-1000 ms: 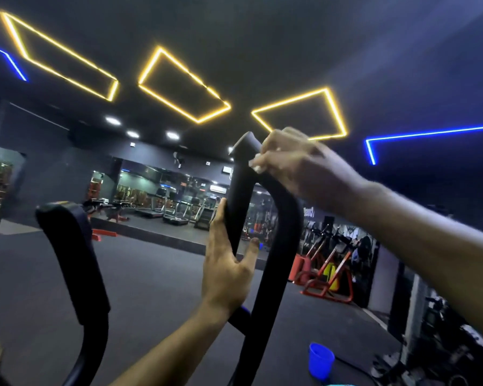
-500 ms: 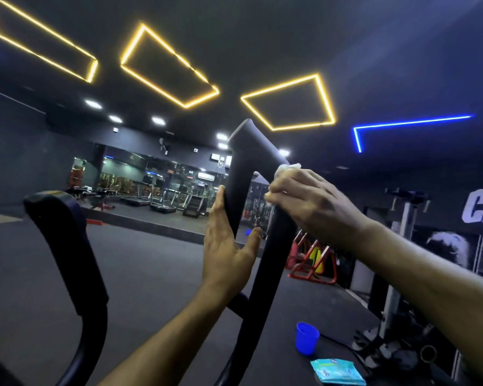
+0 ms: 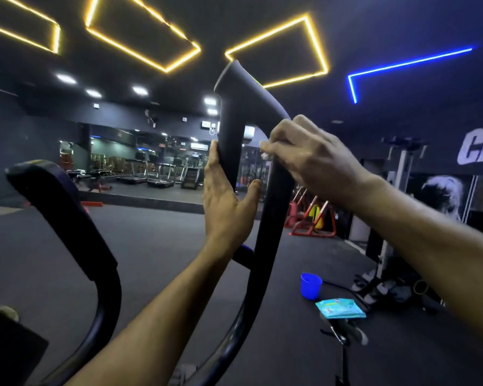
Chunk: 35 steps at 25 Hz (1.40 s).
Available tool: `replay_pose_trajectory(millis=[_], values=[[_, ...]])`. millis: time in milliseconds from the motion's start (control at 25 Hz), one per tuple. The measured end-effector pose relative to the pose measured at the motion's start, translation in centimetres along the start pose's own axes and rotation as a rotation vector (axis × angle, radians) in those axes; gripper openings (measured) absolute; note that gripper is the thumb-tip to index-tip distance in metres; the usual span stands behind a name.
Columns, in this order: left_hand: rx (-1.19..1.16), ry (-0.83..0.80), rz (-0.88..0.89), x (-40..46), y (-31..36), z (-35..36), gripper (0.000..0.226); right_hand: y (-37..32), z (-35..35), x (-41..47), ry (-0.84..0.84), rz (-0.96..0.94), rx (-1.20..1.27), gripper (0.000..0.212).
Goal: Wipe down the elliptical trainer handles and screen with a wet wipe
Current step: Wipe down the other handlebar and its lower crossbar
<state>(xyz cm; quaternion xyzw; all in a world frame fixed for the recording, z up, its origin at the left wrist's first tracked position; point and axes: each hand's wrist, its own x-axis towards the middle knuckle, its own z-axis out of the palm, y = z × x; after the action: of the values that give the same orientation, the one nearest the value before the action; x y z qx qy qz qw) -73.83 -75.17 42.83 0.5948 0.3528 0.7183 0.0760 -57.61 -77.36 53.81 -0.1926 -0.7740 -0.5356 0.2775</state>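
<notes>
The elliptical's right handle (image 3: pixel 234 107) is a black padded loop rising in the middle of the view. My left hand (image 3: pixel 226 204) holds its inner bar, with the fingers straight along the far side and the thumb hooked round the near side. My right hand (image 3: pixel 310 160) wraps the outer bar of the same loop, pressing a white wet wipe (image 3: pixel 264 151) against it; only a small corner of the wipe shows at my fingertips. The left handle (image 3: pixel 59 215) stands untouched at the left. The screen is out of view.
A blue cup (image 3: pixel 310 285) and a teal wet-wipe packet (image 3: pixel 340 309) sit on the dark floor to the lower right. Red weight benches (image 3: pixel 310 218) and a white machine frame (image 3: pixel 396 185) stand behind. Treadmills line the mirrored far wall.
My right hand has slid with the wipe down the outer bar from the top bend of the loop. The view has tilted down and right. My left hand has stayed on the inner bar.
</notes>
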Motion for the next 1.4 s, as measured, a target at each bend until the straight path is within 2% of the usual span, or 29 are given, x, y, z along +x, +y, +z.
replay_pose_trajectory(millis=[120,200,360,560,680,760,880,960,1120,1280,1400], values=[[0.007,0.006,-0.005,0.0,0.2,0.1,0.100,0.4,-0.3,-0.3,0.163,0.228,0.207,0.021],[0.012,0.017,0.004,0.0,0.1,0.2,0.100,-0.4,0.7,-0.2,0.205,0.285,0.247,0.016],[-0.019,0.014,0.000,0.2,-0.2,0.2,0.101,-0.6,1.3,-2.9,0.039,0.166,0.204,0.014],[0.038,0.042,0.022,0.2,-0.5,0.7,0.103,-1.1,1.3,-1.8,0.152,0.261,0.229,0.015],[0.034,0.030,0.021,0.3,-0.7,0.4,0.104,-3.2,1.9,-2.1,0.021,0.252,0.115,0.016],[0.029,0.015,0.025,0.2,-0.6,0.2,0.105,-2.8,1.4,-3.6,-0.039,0.212,0.141,0.017],[0.049,0.024,0.021,0.1,-0.4,0.3,0.107,-1.3,0.8,-3.3,0.035,0.268,0.206,0.019],[0.057,0.029,0.022,0.1,-0.3,0.3,0.107,-2.0,1.5,-2.1,0.067,0.306,0.165,0.018],[0.015,0.028,0.019,0.1,-0.3,0.1,0.107,-3.5,1.6,-3.2,-0.032,0.232,0.076,0.020],[0.018,0.047,0.019,0.0,-0.3,0.4,0.107,-2.7,1.4,-3.0,0.073,0.286,0.082,0.016],[-0.021,0.064,0.042,0.1,-0.6,0.2,0.101,-4.9,3.2,-3.1,0.003,0.252,0.013,0.020]])
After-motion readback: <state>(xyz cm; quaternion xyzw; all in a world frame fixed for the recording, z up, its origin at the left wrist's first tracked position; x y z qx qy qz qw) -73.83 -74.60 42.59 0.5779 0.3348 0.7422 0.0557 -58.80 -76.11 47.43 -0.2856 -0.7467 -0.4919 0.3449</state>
